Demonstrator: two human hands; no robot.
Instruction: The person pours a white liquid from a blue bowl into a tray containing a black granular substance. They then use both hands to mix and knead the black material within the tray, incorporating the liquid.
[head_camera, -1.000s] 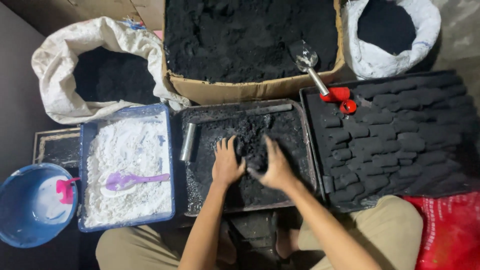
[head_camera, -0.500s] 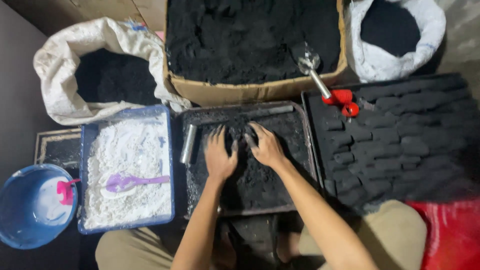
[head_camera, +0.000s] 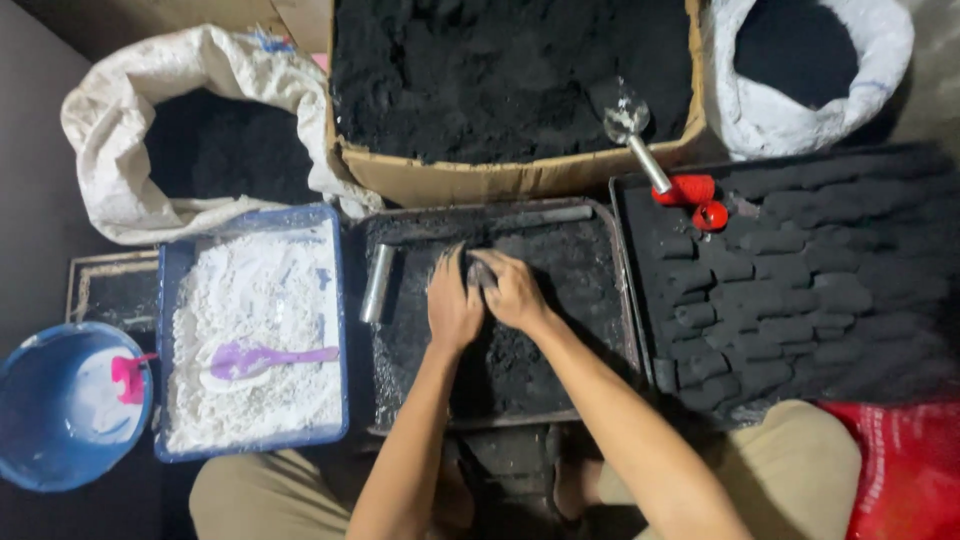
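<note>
Head view: at the frame's centre, the left hand (head_camera: 452, 305) and right hand (head_camera: 512, 292) press together around a clump of black powder (head_camera: 480, 272) in the dark tray (head_camera: 610, 300). Judged step: compacting. A metal tube (head_camera: 377, 283) lies just left; formed briquettes (head_camera: 790, 290) crowd the right.

Bare forearms without sleeves, black dust smudging the left hand (head_camera: 453, 305) and right hand (head_camera: 513, 293), khaki trousers (head_camera: 800, 455).
</note>
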